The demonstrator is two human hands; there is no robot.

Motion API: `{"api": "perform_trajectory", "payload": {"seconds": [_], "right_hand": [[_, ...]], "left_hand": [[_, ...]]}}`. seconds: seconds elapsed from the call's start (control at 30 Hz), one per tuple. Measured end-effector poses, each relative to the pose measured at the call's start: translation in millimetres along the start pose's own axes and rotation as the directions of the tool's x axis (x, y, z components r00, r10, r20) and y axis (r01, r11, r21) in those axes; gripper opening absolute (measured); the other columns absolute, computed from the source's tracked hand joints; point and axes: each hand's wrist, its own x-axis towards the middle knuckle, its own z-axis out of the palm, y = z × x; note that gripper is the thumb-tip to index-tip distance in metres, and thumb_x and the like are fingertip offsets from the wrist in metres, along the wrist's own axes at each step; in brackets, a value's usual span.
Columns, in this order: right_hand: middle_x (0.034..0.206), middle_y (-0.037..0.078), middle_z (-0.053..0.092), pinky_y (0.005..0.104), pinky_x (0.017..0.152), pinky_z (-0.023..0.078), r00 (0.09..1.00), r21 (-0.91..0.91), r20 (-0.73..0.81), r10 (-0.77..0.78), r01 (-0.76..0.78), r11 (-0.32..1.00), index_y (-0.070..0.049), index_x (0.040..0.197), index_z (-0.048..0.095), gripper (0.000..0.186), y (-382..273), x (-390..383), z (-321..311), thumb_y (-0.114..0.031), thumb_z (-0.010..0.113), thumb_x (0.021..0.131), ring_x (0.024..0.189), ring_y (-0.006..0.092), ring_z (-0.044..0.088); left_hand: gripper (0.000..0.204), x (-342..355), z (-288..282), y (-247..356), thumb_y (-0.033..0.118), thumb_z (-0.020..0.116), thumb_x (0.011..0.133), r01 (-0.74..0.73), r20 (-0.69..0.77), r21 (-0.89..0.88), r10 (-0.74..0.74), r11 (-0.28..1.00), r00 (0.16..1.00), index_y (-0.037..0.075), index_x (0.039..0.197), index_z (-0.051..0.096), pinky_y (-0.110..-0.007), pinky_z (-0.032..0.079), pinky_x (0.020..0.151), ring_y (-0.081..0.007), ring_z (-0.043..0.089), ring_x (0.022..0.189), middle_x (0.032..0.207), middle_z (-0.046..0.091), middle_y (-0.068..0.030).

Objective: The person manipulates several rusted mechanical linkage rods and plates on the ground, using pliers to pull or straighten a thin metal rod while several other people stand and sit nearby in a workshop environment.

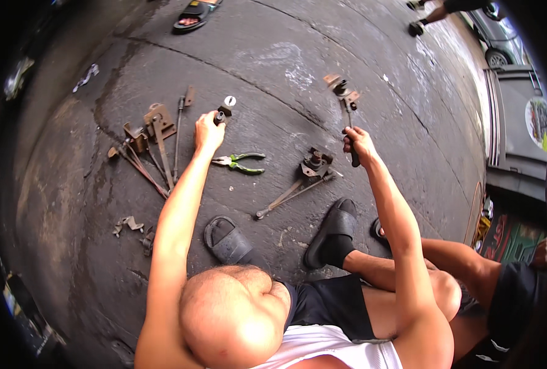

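Note:
My left hand [208,132] is closed around a small dark metal fitting [222,115] held low over the floor. A pale round disc [230,101] shows at its far side. Farther right, my right hand [362,147] grips a dark handle with a thin shaft, which looks like a screwdriver [355,158]. At the shaft's far end is a rusty metal bracket [346,93], blurred; whether it is fixed to the shaft, I cannot tell. Green-handled pliers [246,164] lie beside my left wrist. Between my arms rests a dark bracket with two rods [313,165].
Several rusty brackets and rods [158,123] lie left of my left forearm, with a small bent metal clamp [128,226] nearer. Another person's sandalled foot [189,17] stands at the far left. A person squats close at my right [470,264]. Beyond is a grey metal container [519,123].

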Motion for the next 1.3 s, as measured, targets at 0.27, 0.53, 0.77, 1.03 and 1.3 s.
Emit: {"api": "perform_trajectory", "payload": {"seconds": [0.27, 0.53, 0.77, 1.03, 1.3], "right_hand": [[0.075, 0.012, 0.063, 0.035, 0.057, 0.052, 0.894, -0.14, -0.448, -0.001, -0.068, 0.988, 0.005, 0.095, 0.062, 0.022, 86, 8, -74, -0.017, 0.062, 0.092, 0.063, 0.0223, 0.064], [0.114, 0.024, 0.07, 0.0416, 0.094, 0.051, 0.868, -0.538, -0.481, -0.125, -0.18, 0.823, -0.003, 0.127, 0.063, 0.048, 109, -50, -75, -0.028, 0.067, 0.086, 0.108, 0.0349, 0.067], [0.124, 0.028, 0.064, 0.0435, 0.099, 0.049, 0.862, -0.666, -0.488, -0.14, -0.263, 0.698, -0.003, 0.132, 0.056, 0.059, 127, -54, -69, -0.036, 0.071, 0.085, 0.116, 0.0405, 0.063], [0.101, 0.021, 0.062, 0.0455, 0.068, 0.055, 0.805, -0.481, -0.591, -0.055, -0.297, 0.825, 0.002, 0.118, 0.051, 0.039, 105, -13, -76, -0.023, 0.061, 0.091, 0.087, 0.0348, 0.067], [0.073, 0.004, 0.052, 0.033, 0.044, 0.044, 0.921, -0.255, -0.373, -0.115, 0.018, 0.967, -0.005, 0.096, 0.053, 0.018, 100, 9, -5, -0.022, 0.056, 0.093, 0.056, 0.017, 0.053]], "left_hand": [[0.054, -7, 9, 75, 0.025, 0.073, 0.081, -0.25, -0.097, 0.457, 0.327, 0.854, 0.94, 0.013, 0.132, 0.059, -0.058, 0.038, 0.106, -0.0349, 0.039, 0.136, 0.142, 0.047, -0.0155], [0.064, -182, 72, 106, 0.018, 0.072, 0.08, -0.628, 0.561, -0.047, 0.541, 0.777, 0.627, 0.004, 0.138, 0.049, -0.048, 0.046, 0.096, -0.0355, 0.047, 0.122, 0.132, 0.049, -0.0172], [0.058, -215, 92, 79, 0.003, 0.062, 0.081, -0.59, 0.43, -0.115, 0.575, 0.799, 0.696, -0.001, 0.138, 0.05, -0.042, 0.051, 0.089, -0.0348, 0.051, 0.11, 0.122, 0.05, -0.0173], [0.04, -207, 99, 84, 0.008, 0.059, 0.082, -0.613, 0.352, -0.059, 0.591, 0.788, 0.726, 0.001, 0.122, 0.059, -0.042, 0.052, 0.081, -0.031, 0.055, 0.1, 0.107, 0.057, -0.0126], [0.033, -183, 66, 58, 0.004, 0.062, 0.078, -0.289, 0.494, -0.259, 0.384, 0.921, 0.78, -0.003, 0.11, 0.064, -0.05, 0.056, 0.079, -0.0421, 0.065, 0.094, 0.097, 0.066, -0.0229]]}}
